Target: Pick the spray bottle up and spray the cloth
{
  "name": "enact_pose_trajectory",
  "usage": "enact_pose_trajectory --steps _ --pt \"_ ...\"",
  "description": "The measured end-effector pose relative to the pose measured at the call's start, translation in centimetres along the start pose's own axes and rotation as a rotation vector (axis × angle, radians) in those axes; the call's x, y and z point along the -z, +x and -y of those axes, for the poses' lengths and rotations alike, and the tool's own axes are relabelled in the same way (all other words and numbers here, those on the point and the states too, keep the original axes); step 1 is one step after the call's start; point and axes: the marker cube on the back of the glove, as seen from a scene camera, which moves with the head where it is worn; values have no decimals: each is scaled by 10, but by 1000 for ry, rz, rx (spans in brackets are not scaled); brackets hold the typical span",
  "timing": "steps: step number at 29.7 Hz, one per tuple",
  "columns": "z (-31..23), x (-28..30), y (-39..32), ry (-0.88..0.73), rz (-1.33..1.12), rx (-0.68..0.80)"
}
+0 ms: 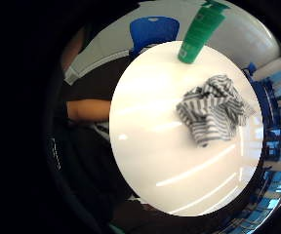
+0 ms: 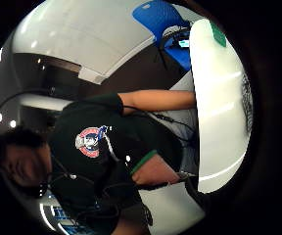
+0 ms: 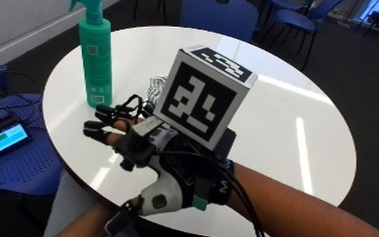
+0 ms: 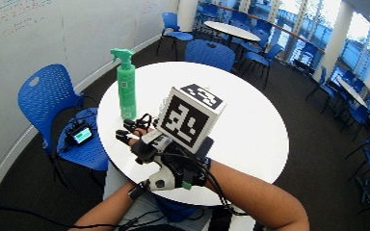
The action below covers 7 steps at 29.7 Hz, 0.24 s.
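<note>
- A round white table fills the middle of the outside view, its top glossy with streaks of reflected light.
- The green spray bottle stands upright on the table at the upper left of that frame, near the table's left edge; its trigger head is cut off by the frame's top edge, but shows whole in the wide outside view.
- The gloved right hand hangs above the table in the lower middle of the frame, just right of and below the bottle, apart from it.
- Its fingers reach out toward the bottle, fairly straight and spread, and they hold nothing.
- The striped cloth, grey and white, lies crumpled on the table; in the little finger side palm view it sits beside the bottle with bare table between them.
- In the outside view only a sliver of the cloth shows, at the frame's centre left, mostly hidden behind the hand.
- The bare left forearm rests at the table's edge in the thumb side palm view; I cannot tell what that hand does.
- A blue chair stands at the left of the wide outside view, with a small lit device on its seat.
</note>
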Motion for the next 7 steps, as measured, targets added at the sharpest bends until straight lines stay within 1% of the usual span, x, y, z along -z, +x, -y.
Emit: enact_pose_trajectory --steps 7 --pt "-14 -6 -22 -20 -8 57"
